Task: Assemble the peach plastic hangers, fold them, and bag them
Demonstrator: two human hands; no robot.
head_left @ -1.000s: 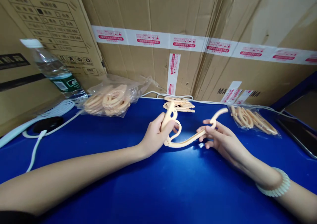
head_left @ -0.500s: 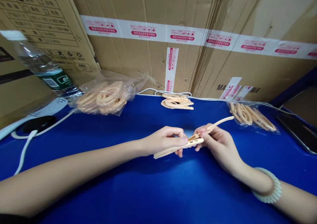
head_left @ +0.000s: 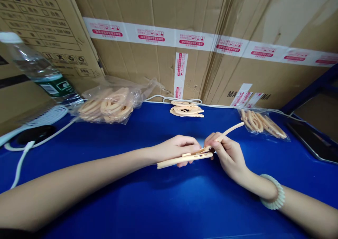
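Note:
My left hand [head_left: 182, 149] is closed on a long, pale wooden-looking piece [head_left: 171, 161] with small rectangular slots near its right end. A thin curved strip [head_left: 231, 129] of the same colour is pinched in my right hand [head_left: 225, 151], its free end pointing up and to the right. The strip's lower end meets the slotted piece between the two hands; my fingers partly hide where they meet. Both pieces are held above the blue table [head_left: 169, 203]. Beyond the hands lies a small stack of similar curved pieces [head_left: 187, 110].
Bags of similar pieces lie at back left [head_left: 108, 106] and back right [head_left: 264, 122]. A water bottle [head_left: 39, 69], a hairbrush [head_left: 50, 115] and a black round object [head_left: 37, 134] are left; a phone [head_left: 314, 140] is right. Cardboard boxes [head_left: 132, 62] and a white cable [head_left: 218, 106] line the back.
The slotted piece shows more of its length below my left hand, and its left end has moved left. My right hand has moved slightly left with the strip. The view has shifted slightly.

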